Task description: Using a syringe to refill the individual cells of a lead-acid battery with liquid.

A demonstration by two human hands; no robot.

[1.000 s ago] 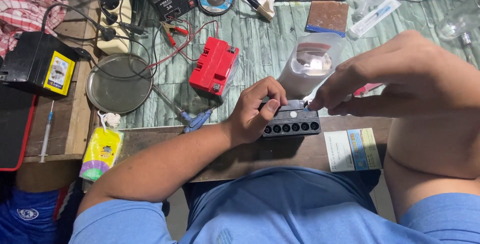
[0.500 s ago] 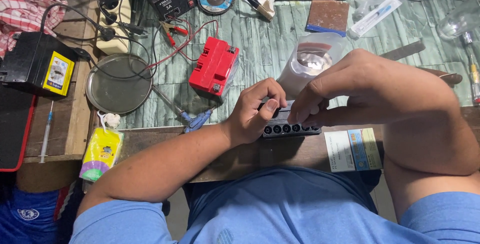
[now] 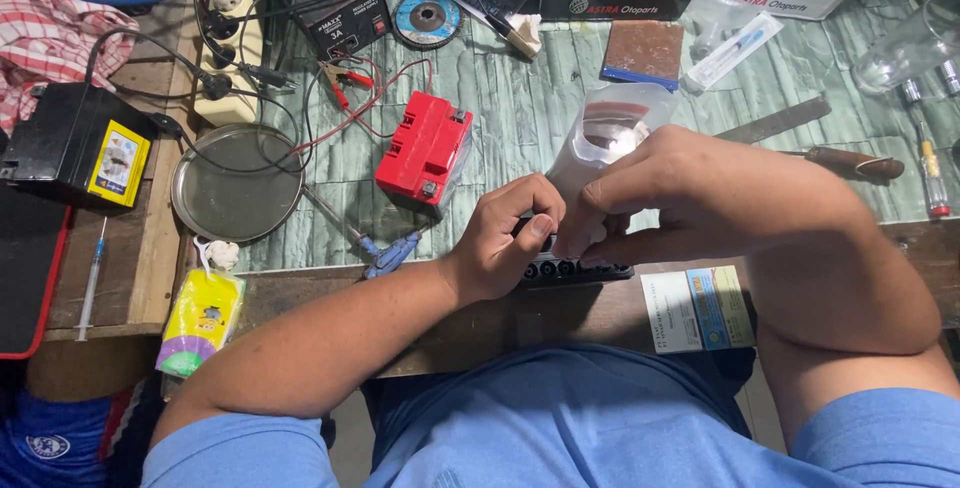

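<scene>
A small black battery [image 3: 575, 270] with a row of round holes along its front lies at the table's near edge. My left hand [image 3: 505, 238] grips its left end, thumb on top. My right hand [image 3: 700, 193] arches over it. Its fingertips are pinched together on the battery's top, right beside my left thumb. Whatever sits between those fingertips is hidden. A translucent plastic container [image 3: 610, 133] stands just behind the battery.
A red battery [image 3: 425, 146] with clip leads, a round metal dish [image 3: 235, 183] and a black battery with a yellow label [image 3: 75, 143] lie to the left. A wooden-handled screwdriver [image 3: 850, 161], a metal ruler [image 3: 775, 120] and a glass [image 3: 905, 48] are at the right. A card [image 3: 700, 306] lies near the edge.
My right hand has come down and leftward from the battery's right end until its fingertips meet my left thumb. The ruler and screwdriver behind it are now uncovered. My left hand has kept its grip.
</scene>
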